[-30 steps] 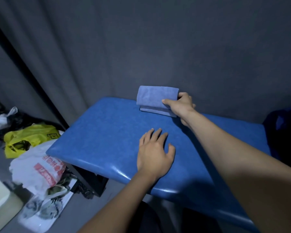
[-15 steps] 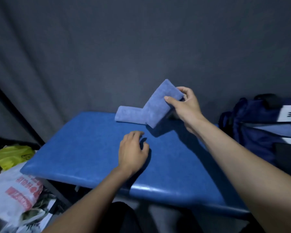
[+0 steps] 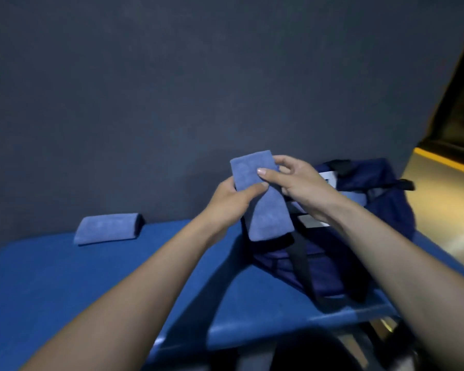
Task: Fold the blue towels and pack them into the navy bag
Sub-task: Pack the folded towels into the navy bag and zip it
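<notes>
Blue padded bench (image 3: 65, 285) took up most of the view, with the navy bag (image 3: 332, 263) sitting at its right end. Both hands had the folded towel (image 3: 263, 204) held up just above the bag's near edge: left hand (image 3: 231, 202) gripping it with thumb across the front, right hand (image 3: 298, 183) pinching the upper part with curled fingers (image 3: 284, 160). A second folded towel (image 3: 107, 228) lay on the bench, well to the left of the bag. Honestly, the bag's mouth looked slumped, so the fold could've snagged on the rim or strap and come undone going in.
</notes>
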